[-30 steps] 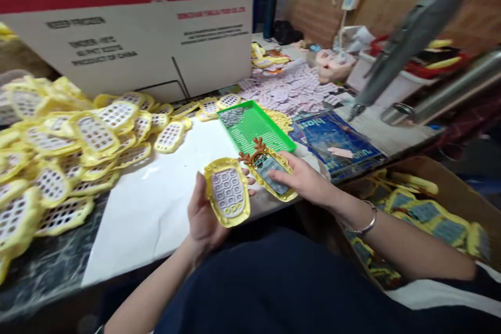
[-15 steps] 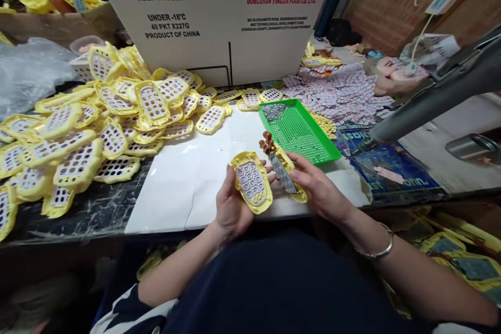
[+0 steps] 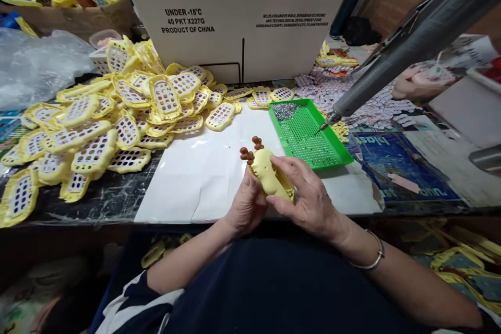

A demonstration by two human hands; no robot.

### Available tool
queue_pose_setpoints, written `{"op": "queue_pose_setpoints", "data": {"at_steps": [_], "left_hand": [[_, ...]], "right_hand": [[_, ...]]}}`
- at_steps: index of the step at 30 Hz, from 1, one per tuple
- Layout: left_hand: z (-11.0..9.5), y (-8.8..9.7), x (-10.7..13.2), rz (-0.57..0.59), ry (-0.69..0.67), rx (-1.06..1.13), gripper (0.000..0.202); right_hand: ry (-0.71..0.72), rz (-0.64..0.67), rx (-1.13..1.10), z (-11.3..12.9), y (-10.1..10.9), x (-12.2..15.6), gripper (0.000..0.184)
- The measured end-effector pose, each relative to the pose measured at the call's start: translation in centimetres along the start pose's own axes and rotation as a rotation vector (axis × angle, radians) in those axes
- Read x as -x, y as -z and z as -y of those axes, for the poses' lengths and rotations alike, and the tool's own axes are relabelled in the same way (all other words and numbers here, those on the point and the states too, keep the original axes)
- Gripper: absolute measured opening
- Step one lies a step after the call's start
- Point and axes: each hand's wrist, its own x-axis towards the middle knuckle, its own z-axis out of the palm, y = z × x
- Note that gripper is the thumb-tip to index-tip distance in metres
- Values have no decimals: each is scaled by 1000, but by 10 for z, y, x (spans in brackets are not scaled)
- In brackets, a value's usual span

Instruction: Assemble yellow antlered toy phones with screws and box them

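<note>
My right hand (image 3: 313, 201) grips a pale yellow toy shell half (image 3: 268, 172) that carries brown antlers (image 3: 247, 154) at its top, the smooth outer side facing up. My left hand (image 3: 247, 204) is closed round the matching keypad half (image 3: 288, 188), which lies under the antlered half. A gap shows between the two halves along the right side, so they are partly apart there. The keypad's face and most of my left fingers are hidden. Both hands are just above the front of a white sheet (image 3: 176, 182).
A green perforated tray (image 3: 332, 154) holds small screws (image 3: 287, 109). Above it hangs a grey powered screwdriver (image 3: 352, 91), its tip over the tray. Many yellow shell halves (image 3: 94, 151) are heaped at left. A white carton (image 3: 235, 15) stands behind; small white parts (image 3: 376, 94) lie at back right.
The two halves, held apart before, are now brought together. The antlered half has turned over to show its outside. The view has shifted, and the screwdriver now hangs over the tray.
</note>
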Motion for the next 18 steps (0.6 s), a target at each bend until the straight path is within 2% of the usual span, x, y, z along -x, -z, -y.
{"op": "queue_pose_setpoints", "data": {"at_steps": [4,12,18], "left_hand": [[3,5,-2,28,-23,-59,84],[1,7,-2,68,-84,-111,78],[0,10,0,113,-127,-147,86]], "right_hand": [[12,26,4,-2,1,2,55],[43,59,-11,-5,0,6,62],[130,40,-42,-5,5,9,69]]}}
